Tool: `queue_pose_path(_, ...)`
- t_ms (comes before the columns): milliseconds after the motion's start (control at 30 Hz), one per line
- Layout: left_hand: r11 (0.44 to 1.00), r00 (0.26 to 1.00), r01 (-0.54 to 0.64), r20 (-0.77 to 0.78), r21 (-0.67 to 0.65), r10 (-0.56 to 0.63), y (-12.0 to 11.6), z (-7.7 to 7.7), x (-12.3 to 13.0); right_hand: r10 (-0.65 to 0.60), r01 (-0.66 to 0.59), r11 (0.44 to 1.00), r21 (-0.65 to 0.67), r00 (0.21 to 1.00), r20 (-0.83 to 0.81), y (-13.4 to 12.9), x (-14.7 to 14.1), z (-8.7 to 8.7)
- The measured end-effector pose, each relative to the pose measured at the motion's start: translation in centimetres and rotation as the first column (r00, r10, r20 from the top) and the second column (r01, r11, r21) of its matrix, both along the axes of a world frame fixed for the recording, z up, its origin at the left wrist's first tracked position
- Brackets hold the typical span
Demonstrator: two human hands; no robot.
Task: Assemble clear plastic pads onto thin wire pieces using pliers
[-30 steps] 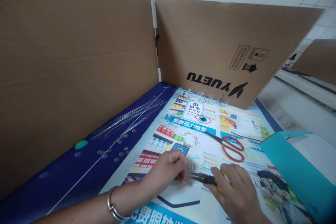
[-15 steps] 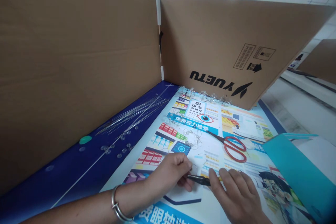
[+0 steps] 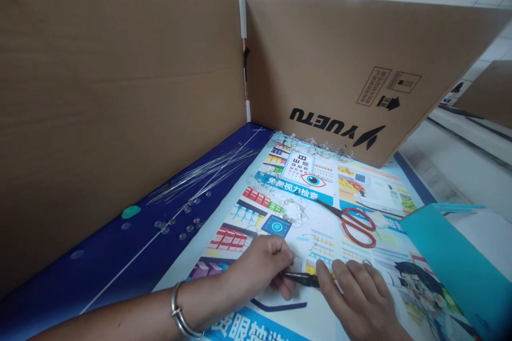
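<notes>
My left hand (image 3: pixel 260 269), with a silver bangle (image 3: pixel 180 313) on its wrist, pinches what looks like a thin wire (image 3: pixel 296 262) at the fingertips. My right hand (image 3: pixel 356 298) grips black-and-yellow pliers (image 3: pixel 304 278), whose black jaws reach the left fingertips. The hands are close together above a printed eye-care poster (image 3: pixel 320 213). Clear plastic pieces with thin wire (image 3: pixel 292 210) lie on the poster beyond them. Red-handled scissors (image 3: pixel 356 228) lie to the right of those pieces. The pliers' yellow grip is mostly hidden by my right fingers.
Brown cardboard panels (image 3: pixel 120 90) stand along the left and far sides. A dark blue mat (image 3: pixel 112 245) holds a bundle of thin metal rods (image 3: pixel 204 175) and small clear beads (image 3: pixel 184 226). A teal folder (image 3: pixel 452 261) lies at the right.
The pliers have swung level, with their jaws moved left against my left fingertips. My right hand has shifted slightly left, and the whole view has turned slightly.
</notes>
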State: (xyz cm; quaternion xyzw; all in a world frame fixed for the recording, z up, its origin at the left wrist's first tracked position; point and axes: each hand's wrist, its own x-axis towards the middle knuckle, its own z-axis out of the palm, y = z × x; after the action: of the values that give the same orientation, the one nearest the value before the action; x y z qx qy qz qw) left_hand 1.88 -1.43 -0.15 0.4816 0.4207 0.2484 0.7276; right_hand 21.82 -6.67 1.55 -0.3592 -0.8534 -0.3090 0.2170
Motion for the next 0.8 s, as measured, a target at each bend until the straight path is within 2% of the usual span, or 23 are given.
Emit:
queue_pose_path(400,0.999,1.000,0.006,-0.005,-0.047,-0.006,-0.04,-0.29,0.00,0.010,-0.011,1.000,-0.023,1.000,-0.014,-0.02,-0.02,-0.11)
queue_pose_path(633,0.995,1.000,0.010,-0.018,-0.096,-0.012,-0.10,0.18,0.16,0.020,-0.020,1.000,-0.018,1.000,-0.021,-0.01,0.00,-0.11)
queue_pose_path(800,0.996,0.999,0.018,-0.037,-0.084,-0.021,-0.25,-0.08,0.18,0.023,-0.023,1.000,-0.020,1.000,-0.013,0.16,-0.05,-0.16)
